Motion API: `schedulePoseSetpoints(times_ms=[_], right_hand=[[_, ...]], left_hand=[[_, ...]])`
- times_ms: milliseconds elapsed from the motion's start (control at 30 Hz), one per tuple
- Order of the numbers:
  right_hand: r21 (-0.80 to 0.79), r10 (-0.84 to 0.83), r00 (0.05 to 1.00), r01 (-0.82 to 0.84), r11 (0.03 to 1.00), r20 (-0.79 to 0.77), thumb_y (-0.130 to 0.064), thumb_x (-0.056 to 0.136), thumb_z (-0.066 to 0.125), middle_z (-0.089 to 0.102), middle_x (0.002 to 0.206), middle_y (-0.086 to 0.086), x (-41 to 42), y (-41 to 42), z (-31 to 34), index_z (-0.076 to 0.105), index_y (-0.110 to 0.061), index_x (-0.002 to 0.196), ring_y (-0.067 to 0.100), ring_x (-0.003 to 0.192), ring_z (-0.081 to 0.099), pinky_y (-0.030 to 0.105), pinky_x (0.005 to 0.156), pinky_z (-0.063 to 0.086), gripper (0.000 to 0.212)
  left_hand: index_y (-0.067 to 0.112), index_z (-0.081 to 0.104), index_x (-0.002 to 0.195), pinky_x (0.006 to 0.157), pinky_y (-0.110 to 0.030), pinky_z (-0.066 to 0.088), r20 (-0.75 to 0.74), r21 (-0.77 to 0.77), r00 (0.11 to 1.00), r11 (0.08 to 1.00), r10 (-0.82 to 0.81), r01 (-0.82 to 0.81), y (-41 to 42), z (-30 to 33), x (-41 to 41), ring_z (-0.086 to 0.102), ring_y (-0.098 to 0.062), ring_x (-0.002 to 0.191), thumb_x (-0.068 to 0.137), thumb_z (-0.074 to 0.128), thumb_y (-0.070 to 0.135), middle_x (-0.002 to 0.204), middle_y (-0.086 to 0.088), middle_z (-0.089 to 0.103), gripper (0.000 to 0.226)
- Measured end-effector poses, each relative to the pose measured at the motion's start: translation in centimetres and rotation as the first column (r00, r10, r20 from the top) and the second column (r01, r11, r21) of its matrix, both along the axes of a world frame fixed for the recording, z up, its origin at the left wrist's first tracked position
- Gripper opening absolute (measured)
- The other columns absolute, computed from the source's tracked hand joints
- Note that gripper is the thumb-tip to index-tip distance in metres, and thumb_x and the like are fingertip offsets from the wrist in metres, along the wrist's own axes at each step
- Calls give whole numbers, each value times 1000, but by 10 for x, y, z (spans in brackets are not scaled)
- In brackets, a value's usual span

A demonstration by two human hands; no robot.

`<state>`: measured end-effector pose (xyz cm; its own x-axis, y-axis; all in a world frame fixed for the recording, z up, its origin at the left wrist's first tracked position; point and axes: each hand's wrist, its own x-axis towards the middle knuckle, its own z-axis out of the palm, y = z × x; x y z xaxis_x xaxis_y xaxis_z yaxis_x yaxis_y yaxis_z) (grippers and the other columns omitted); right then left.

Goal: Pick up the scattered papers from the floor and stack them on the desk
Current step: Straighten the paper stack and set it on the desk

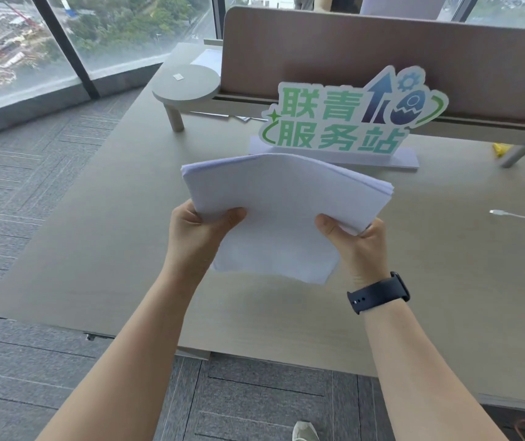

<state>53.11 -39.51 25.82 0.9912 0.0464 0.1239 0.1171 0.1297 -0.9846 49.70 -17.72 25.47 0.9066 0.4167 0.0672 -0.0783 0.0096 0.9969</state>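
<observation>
Left hand (202, 232) and right hand (355, 241) each grip a near corner of the paper stack (274, 198), held above the table (95, 224). Behind it stands a sign (347, 117) reading "联青服务站". Black watch (379, 292) on right wrist.

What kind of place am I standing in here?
Most likely an office high up in a tall building: a wood-grain desk backed by a partition screen, grey carpet tiles on the floor, and floor-to-ceiling windows looking down on trees and a construction site.
</observation>
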Motion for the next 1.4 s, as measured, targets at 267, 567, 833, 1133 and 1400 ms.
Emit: schedulePoseSetpoints(times_ms=[267, 567, 833, 1133, 1400], right_hand=[[-69, -4, 981, -10, 998, -194, 8, 81, 68, 75, 77, -10, -9, 0, -44, 72, -20, 81, 10, 77, 71, 31, 70, 56, 29], [-35, 10, 974, -19, 999, -226, 4, 80, 69, 74, 78, -4, -9, -1, -52, 73, -17, 78, 16, 80, 69, 34, 75, 55, 21], [-107, -23, 945, -12, 994, -328, 9, 84, 63, 72, 65, -14, -22, 0, -80, 69, -16, 75, 0, 68, 67, 14, 65, 53, 27], [-194, -76, 935, 7, 981, -348, -6, 90, 64, 70, 74, -15, -27, 1, -92, 69, -22, 83, -3, 66, 66, 12, 61, 50, 18], [-318, -246, 909, 137, 938, -336, -8, 87, 62, 70, 83, 0, -9, -10, -86, 64, -18, 84, 17, 70, 62, 29, 66, 50, 11]], left_hand=[[8, 71, 86, 63, -18, 51, -198, -76, 979, 996, -56, 42, -7, -50, -10, 67, -3, 69, 63, 82, 1, 72, 11, 74, 26], [12, 71, 91, 67, -23, 55, -194, -174, 977, 983, -84, 50, -9, -61, -10, 72, -12, 78, 61, 82, 6, 82, 5, 77, 32], [8, 71, 85, 69, -21, 55, -304, -156, 950, 988, -69, 22, -12, -95, -20, 70, -7, 73, 70, 79, -6, 78, 4, 75, 22], [7, 72, 82, 63, -15, 52, -345, -122, 938, 992, -42, -1, -19, -104, -19, 67, -2, 67, 76, 73, -7, 70, 11, 74, 16], [16, 68, 76, 60, -20, 50, -386, -19, 919, 997, -78, 77, -32, -100, 5, 62, -2, 60, 75, 78, 2, 65, 14, 70, 17]])
